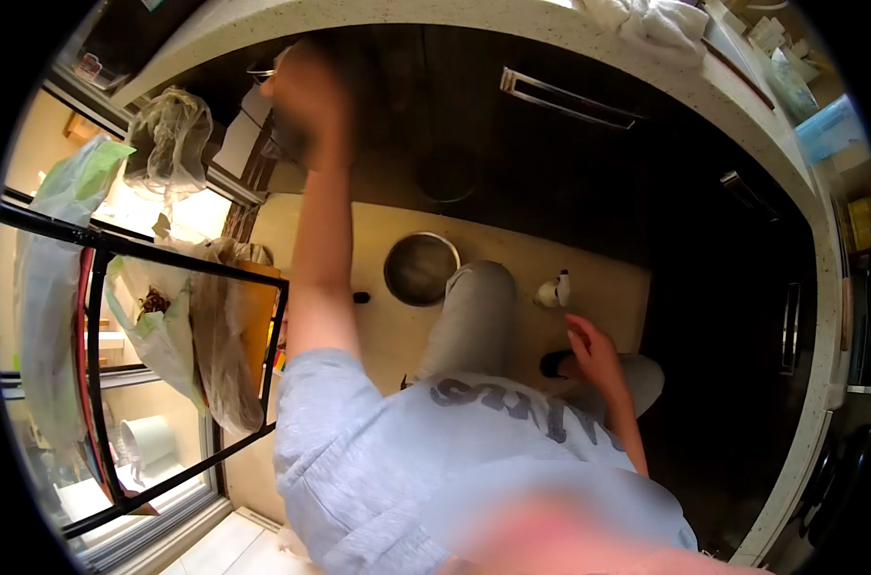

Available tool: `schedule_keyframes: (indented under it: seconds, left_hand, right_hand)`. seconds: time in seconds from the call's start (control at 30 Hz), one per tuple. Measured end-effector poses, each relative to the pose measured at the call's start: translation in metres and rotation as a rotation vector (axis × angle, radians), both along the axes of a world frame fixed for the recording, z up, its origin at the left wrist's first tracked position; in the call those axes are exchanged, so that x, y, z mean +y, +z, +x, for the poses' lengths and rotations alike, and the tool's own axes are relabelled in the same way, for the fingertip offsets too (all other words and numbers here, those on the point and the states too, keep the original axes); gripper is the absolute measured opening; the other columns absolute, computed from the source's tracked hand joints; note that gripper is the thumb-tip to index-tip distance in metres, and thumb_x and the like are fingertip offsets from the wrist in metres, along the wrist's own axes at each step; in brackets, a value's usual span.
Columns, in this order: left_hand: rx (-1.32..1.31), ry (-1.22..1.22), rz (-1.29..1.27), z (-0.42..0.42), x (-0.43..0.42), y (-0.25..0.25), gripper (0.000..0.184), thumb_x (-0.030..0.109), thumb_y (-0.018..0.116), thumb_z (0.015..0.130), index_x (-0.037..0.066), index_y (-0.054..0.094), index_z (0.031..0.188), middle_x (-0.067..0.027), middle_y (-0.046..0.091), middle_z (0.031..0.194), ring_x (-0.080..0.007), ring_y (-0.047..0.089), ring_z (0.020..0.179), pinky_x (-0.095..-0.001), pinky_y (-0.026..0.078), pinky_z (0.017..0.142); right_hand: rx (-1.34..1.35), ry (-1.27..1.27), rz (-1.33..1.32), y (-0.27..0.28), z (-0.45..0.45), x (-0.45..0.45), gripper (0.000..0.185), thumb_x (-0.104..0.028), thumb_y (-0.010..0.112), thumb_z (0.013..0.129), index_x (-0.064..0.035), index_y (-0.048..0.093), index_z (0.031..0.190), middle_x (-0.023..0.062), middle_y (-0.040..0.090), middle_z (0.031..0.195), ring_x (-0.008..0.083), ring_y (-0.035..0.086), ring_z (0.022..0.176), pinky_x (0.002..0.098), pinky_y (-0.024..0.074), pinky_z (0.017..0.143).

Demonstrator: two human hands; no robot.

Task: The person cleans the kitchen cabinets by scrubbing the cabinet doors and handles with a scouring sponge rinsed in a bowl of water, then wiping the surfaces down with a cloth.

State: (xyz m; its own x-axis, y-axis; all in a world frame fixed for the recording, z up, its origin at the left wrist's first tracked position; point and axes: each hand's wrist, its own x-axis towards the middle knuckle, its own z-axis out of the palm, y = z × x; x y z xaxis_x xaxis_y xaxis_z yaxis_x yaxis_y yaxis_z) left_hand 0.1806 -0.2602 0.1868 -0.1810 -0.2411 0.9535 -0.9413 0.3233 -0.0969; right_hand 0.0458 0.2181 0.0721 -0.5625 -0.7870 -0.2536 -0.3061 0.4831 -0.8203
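My left hand (311,101) reaches up to the dark cabinet front under the counter. It is smeared by motion, and a short metal handle (261,73) shows right beside its fingers. Whether the fingers grip that handle I cannot make out. Low on the right, my right hand (598,356) hangs beside my bent leg with its fingers stretched out, holding nothing. A small white bottle (553,290) is on the floor just beyond those fingertips. Between my left arm and my knee, a round metal bowl (422,270) rests on the floor.
Dark cabinets with long metal handles (568,100) curve ahead and to the right under a speckled counter (378,13). At my left stands a black metal rack (95,383) with plastic bags (226,335). A white cloth (651,27) lies on the counter.
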Motion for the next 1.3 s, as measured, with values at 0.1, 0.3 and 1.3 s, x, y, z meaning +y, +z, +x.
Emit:
schedule_keyframes:
  seconds: [0.1, 0.3, 1.3]
  left_hand:
    - [0.551, -0.208, 0.185, 0.007, -0.045, -0.003, 0.025, 0.022, 0.053, 0.079, 0.002, 0.054, 0.093, -0.0164, 0.054, 0.088, -0.0293, 0.05, 0.08, -0.0377, 0.041, 0.071]
    - [-0.024, 0.154, 0.221, -0.007, -0.002, 0.013, 0.033, 0.03, 0.049, 0.083, 0.0, 0.054, 0.095, -0.0163, 0.056, 0.088, -0.0334, 0.053, 0.082, -0.0436, 0.041, 0.078]
    - [0.573, -0.502, -0.064, -0.042, -0.027, -0.03, 0.026, 0.018, 0.066, 0.073, 0.011, 0.057, 0.097, -0.0122, 0.051, 0.1, -0.0285, 0.051, 0.081, -0.0367, 0.045, 0.065]
  right_hand:
    - [0.158, 0.001, -0.051, 0.002, -0.01, 0.006, 0.026, -0.014, 0.052, 0.089, -0.0045, 0.056, 0.112, 0.0134, 0.06, 0.103, 0.0272, 0.059, 0.093, 0.0315, 0.0463, 0.078]
    - [0.623, 0.215, -0.308, 0.088, -0.048, -0.087, 0.021, -0.004, 0.054, 0.084, -0.0033, 0.059, 0.104, 0.0137, 0.06, 0.101, 0.0289, 0.059, 0.093, 0.0332, 0.0474, 0.078]
    - [1.774, 0.33, -0.496, 0.242, -0.042, -0.339, 0.038, -0.033, 0.059, 0.078, -0.0183, 0.056, 0.113, 0.0051, 0.058, 0.103, 0.0222, 0.06, 0.088, 0.0349, 0.0502, 0.066]
